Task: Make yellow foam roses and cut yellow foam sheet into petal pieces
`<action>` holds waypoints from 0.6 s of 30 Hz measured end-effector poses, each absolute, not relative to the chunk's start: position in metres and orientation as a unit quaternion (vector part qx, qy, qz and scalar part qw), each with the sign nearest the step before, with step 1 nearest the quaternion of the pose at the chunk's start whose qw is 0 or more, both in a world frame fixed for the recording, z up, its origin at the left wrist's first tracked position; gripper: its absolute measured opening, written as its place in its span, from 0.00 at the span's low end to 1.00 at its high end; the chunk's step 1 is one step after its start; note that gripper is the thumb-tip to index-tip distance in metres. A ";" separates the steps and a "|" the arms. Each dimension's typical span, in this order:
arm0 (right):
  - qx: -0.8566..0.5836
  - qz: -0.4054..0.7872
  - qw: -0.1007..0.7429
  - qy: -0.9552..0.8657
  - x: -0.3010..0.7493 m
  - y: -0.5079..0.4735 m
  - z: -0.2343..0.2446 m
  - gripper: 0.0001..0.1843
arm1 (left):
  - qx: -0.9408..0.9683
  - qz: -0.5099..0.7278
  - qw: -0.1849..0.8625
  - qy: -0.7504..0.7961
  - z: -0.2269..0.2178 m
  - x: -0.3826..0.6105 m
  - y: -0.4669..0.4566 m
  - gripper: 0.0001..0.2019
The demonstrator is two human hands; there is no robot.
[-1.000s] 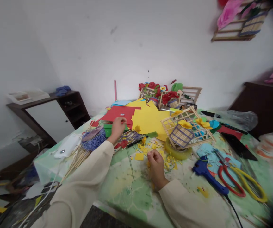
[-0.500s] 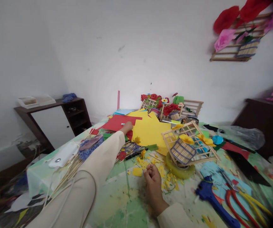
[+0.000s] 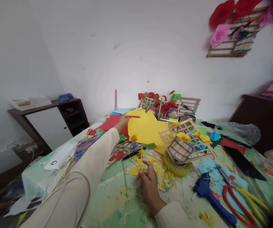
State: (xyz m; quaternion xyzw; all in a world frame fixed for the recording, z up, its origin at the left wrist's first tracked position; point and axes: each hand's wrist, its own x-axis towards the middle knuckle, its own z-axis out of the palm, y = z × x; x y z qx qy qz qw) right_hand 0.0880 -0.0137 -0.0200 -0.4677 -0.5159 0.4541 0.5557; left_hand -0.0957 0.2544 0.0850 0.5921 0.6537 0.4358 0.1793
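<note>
Red paper (image 3: 110, 122) is lying flat toward the far side of the table (image 3: 114, 198), its right end overlapping yellow paper (image 3: 148, 130). Judging it light, thin, fairly stiff card, probably sliding easily and creasing if bunched; a flat pinch on a free edge is looking safer than mid-sheet. Left hand (image 3: 123, 120) is sitting on its right part; fingertips aren't showing, so can't tell if it's pinching. Right hand (image 3: 148, 183) is hanging loose, fingers half spread, nothing visibly held, beside yellow scraps (image 3: 170, 180), likely feather-light, needing fingertips.
</note>
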 end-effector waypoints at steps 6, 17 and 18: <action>-0.468 0.450 0.548 -0.527 0.088 -0.012 -0.020 0.26 | 0.596 0.485 0.109 0.631 0.122 -0.104 0.260 0.08; -0.422 0.475 0.547 -0.545 0.088 -0.013 -0.016 0.14 | 0.535 0.667 0.119 0.505 0.178 -0.098 0.196 0.05; -0.425 0.473 0.545 -0.546 0.087 -0.014 -0.014 0.14 | 0.525 0.676 0.146 0.496 0.176 -0.097 0.188 0.05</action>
